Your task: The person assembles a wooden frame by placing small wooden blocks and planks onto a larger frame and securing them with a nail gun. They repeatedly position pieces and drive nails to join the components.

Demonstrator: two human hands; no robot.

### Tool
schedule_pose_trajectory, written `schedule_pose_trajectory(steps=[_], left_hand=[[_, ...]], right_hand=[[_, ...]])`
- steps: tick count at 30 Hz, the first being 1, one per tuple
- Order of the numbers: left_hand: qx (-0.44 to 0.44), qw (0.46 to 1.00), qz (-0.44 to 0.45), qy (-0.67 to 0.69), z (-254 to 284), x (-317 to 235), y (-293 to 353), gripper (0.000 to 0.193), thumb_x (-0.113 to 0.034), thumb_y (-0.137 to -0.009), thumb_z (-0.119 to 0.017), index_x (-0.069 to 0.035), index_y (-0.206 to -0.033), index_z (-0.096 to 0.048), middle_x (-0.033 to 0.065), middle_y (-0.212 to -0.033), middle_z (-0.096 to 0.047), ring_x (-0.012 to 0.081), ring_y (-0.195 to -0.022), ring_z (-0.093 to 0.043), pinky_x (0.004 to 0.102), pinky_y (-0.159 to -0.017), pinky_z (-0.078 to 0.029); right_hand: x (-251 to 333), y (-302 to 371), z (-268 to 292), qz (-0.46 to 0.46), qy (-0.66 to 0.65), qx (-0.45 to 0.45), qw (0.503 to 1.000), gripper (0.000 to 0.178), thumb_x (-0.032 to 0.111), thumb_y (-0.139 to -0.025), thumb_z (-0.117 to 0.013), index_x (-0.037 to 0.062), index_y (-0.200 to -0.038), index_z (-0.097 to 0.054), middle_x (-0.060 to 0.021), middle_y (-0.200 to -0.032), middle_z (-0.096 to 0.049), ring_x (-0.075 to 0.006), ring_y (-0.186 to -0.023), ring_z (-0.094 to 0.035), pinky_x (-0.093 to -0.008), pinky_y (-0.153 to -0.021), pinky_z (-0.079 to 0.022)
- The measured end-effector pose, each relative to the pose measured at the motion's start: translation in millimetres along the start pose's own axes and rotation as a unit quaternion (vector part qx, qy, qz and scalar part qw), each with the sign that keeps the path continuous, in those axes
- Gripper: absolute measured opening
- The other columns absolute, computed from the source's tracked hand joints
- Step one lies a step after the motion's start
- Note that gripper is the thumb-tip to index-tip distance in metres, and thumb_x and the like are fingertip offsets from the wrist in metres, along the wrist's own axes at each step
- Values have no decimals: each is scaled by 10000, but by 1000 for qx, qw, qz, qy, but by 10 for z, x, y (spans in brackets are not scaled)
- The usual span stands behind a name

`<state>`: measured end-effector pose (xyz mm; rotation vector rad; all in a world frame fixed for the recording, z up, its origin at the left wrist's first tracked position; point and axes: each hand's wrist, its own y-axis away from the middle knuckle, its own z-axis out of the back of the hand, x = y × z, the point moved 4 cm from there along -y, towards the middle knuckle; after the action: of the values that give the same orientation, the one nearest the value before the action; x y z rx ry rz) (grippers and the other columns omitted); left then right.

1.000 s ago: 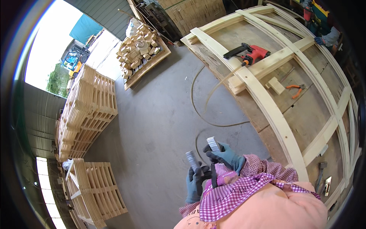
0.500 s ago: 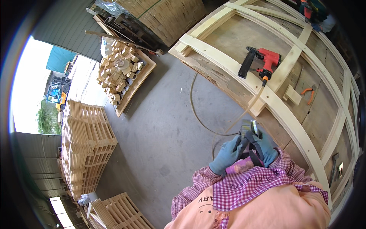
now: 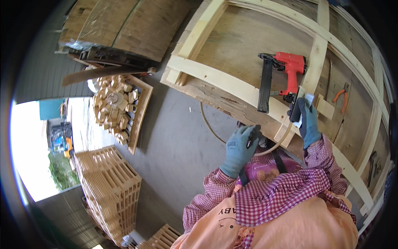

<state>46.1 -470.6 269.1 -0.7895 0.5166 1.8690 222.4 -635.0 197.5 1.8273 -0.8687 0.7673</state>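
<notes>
A red and black pneumatic staple gun (image 3: 292, 72) lies on the pale wooden frame (image 3: 232, 83), its long black magazine pointing toward me. Just below its handle, my right hand (image 3: 309, 128), in a blue and black glove, is closed around strips of staples (image 3: 309, 98); their shiny ends show past the fingers. My left hand (image 3: 240, 150), gloved alike, hangs off the bench edge near the air hose (image 3: 273, 147). Its fingers are curled in, and whatever they may hold is hidden.
Orange-handled pliers (image 3: 340, 99) and a small wood block (image 3: 324, 108) lie on the bench. To the left stand a pallet of wood offcuts (image 3: 116, 103) and stacked slatted wooden panels (image 3: 110, 191). A large wrapped stack of boards (image 3: 124, 29) is at the far left.
My hands were together over the staple strips and have parted. The right moved up and right to the staple gun with strips; the left shifted slightly left and up. The view has turned.
</notes>
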Motion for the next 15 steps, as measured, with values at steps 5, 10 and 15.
schedule_pose_trajectory(steps=[5,10,15], left_hand=[[29,991,-101,-87,-105,387,-1126,456,-258,-782,-664,-24,-1152,-535,193,-1187,-508,370,-1096,-470,440,-921,-394],[88,976,-130,-148,-530,654,-2216,607,-337,-725,-698,-30,-1202,-483,177,-1227,-468,370,-1133,-428,454,-931,-375],[165,964,-117,-175,-1119,763,-2830,638,-359,-684,-716,-24,-1175,-484,187,-1204,-453,363,-1116,-429,447,-921,-372]], right_hand=[[236,-525,-146,-65,94,-70,991,265,318,-902,-556,65,-973,-595,-16,-628,-553,-83,-437,-471,-212,-374,-352],[233,-1181,-290,-128,135,-115,976,275,336,-826,-665,91,-927,-589,-14,-637,-565,-111,-474,-512,-241,-410,-380],[37,-2063,-453,-84,127,-106,983,300,322,-778,-723,72,-889,-599,-3,-654,-567,-101,-499,-515,-242,-434,-412]])
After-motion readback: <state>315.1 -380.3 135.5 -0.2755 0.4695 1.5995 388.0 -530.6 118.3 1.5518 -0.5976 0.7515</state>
